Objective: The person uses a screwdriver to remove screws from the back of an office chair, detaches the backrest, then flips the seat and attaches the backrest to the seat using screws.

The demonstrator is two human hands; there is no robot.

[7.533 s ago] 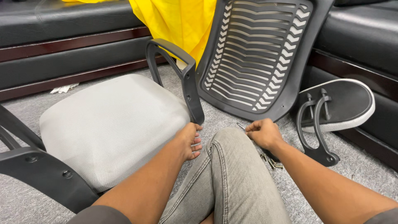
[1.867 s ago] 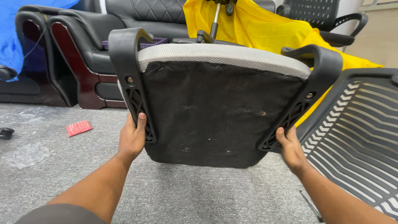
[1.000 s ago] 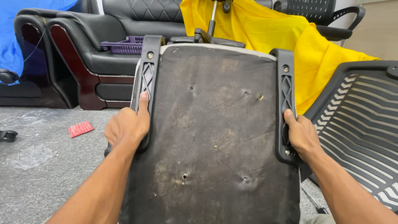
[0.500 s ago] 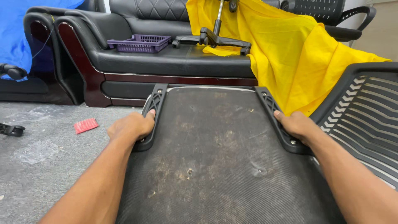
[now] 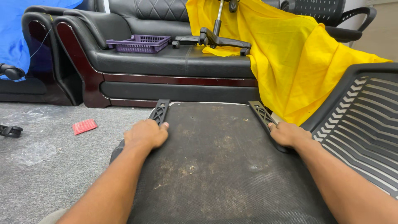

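An office chair seat (image 5: 215,153) lies upside down in front of me, its dusty black underside facing up. Two black plastic armrest brackets run along its sides, the left bracket (image 5: 159,111) and the right bracket (image 5: 259,113). My left hand (image 5: 146,133) is closed over the near part of the left bracket. My right hand (image 5: 288,133) grips the near part of the right bracket. Both forearms reach forward over the seat.
A black slatted chair backrest (image 5: 360,124) leans at the right. A black sofa (image 5: 166,62) stands ahead, bearing a purple basket (image 5: 139,42), a chair base with gas lift (image 5: 213,37) and yellow cloth (image 5: 290,54). On the grey carpet lie a red packet (image 5: 84,126) and a caster (image 5: 10,131).
The seat, first lying cushion-up, was lifted, turned over and lowered flat with its underside up. Both hands stayed on the side brackets and came nearer to me.
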